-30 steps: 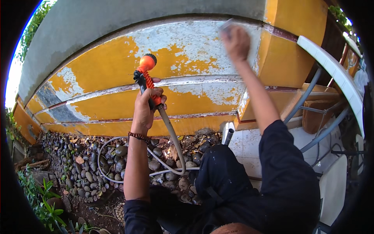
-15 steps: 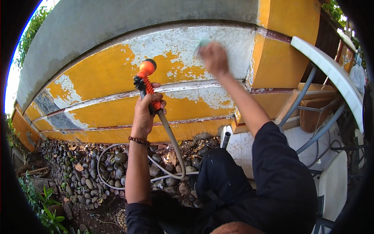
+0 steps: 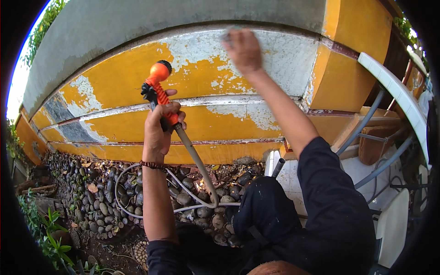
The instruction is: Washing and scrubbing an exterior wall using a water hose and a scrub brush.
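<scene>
My left hand [image 3: 160, 117] grips an orange-and-black hose spray gun [image 3: 161, 94] by its handle, its round head tilted up toward the wall. No water shows at its nozzle. From the handle's lower end a grey hose [image 3: 196, 160] bends down to the stones. My right hand [image 3: 245, 48] is closed at the upper part of the yellow wall [image 3: 123, 68], over a stretch of peeled white surface [image 3: 284, 55]. A small dark greenish thing [image 3: 226, 37] shows at its fingers, too smeared by motion to name.
Rounded stones [image 3: 103, 208] cover the ground below the wall, with the hose looped on them. On the right stand a white tabletop with grey legs [image 3: 396, 87] and a white chair [image 3: 393, 227]. A dark pipe end [image 3: 278, 167] sticks up near my knee. Green plants [image 3: 57, 243] grow at lower left.
My right hand has moved up the wall and slightly left with the small greenish thing. My left hand and the spray gun have shifted left and a little up. The view has also shifted slightly.
</scene>
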`<control>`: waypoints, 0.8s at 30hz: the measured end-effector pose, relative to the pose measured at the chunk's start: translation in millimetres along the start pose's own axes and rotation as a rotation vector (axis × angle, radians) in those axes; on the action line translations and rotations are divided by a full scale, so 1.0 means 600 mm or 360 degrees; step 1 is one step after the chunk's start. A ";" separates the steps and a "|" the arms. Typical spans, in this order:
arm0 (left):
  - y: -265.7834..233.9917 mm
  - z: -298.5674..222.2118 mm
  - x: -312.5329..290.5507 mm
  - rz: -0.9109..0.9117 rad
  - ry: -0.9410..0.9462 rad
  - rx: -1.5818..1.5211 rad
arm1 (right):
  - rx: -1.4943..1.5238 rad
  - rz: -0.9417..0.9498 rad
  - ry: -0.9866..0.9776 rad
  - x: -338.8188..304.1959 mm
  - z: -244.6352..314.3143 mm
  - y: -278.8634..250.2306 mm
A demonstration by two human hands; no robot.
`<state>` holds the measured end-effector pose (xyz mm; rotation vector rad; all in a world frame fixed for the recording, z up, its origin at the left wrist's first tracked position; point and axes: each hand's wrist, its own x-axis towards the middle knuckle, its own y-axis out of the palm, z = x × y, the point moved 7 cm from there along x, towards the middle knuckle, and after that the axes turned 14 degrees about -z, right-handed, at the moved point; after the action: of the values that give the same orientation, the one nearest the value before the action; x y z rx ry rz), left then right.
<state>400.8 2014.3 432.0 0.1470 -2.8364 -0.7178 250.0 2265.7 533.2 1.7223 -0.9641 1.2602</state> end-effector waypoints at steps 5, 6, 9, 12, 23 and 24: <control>0.008 -0.023 0.011 -0.0044 0.0099 -0.0071 | 0.0363 0.0075 -0.0603 -0.009 0.240 0.080; 0.009 -0.027 0.012 -0.0073 0.0112 -0.0073 | 0.0515 0.0178 -0.0654 -0.010 0.271 0.092; 0.010 -0.034 0.007 -0.0166 0.0098 0.0001 | 0.0456 0.0357 -0.0685 -0.008 0.289 0.112; 0.010 -0.045 0.002 -0.0111 0.0146 0.0037 | 0.0549 0.0440 -0.0108 0.006 0.169 0.085; -0.080 -0.054 0.022 -0.0090 0.0046 -0.0163 | -0.0398 -0.0237 0.0438 -0.047 -0.208 -0.177; -0.081 -0.050 0.027 -0.0094 0.0039 -0.0159 | -0.0231 -0.0265 0.0422 -0.036 -0.174 -0.140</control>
<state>394.3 1955.4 437.2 0.2228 -2.7762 -0.8624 281.7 2397.2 520.8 1.4490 -0.7226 1.2399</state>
